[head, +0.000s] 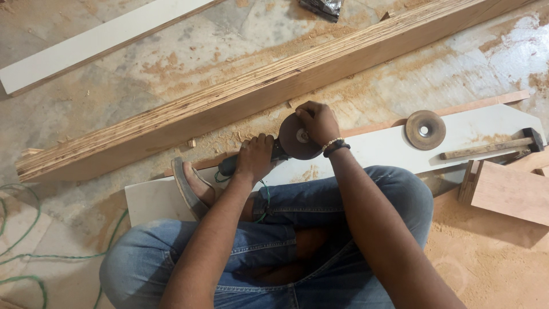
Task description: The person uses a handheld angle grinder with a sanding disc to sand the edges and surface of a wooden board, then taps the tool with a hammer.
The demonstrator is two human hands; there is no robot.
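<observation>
Head view, looking down on a person seated cross-legged on a dusty floor.

Item one: angle grinder (269,157), dark body, lying across the middle of the frame, fitted with a round brown sanding disc (298,137) whose flat face is turned up toward the camera; a pale metal hub shows at the disc's centre. A green cord (23,252) trails over the floor at about 8 o'clock from the tool.

Left hand (255,157): wrapped fully round the grinder body, fingers closed over it, at 9 o'clock from the disc.

Right hand (317,121): fingers curled onto the disc's upper edge and hub, at 1 o'clock from the disc centre; how firmly it pinches cannot be told. A beaded bracelet and a dark band sit on the wrist.

Beneath the tool: white board (377,150), lying flat, partly covered by the person's blue-jeaned knees.

At 3 o'clock on the same board: spare disc (425,130), brown, round, with a metal centre hole, well apart from the hands. Just beyond it, hammer (492,147), wooden handle, dark head.

At 12 o'clock: long plywood beam (229,100), layered edge showing, running diagonally, near the disc.

At 4 o'clock: wooden block (509,191). Sawdust (492,263) lies thick around it.

At 9 o'clock: sandal (189,189) on one foot.
</observation>
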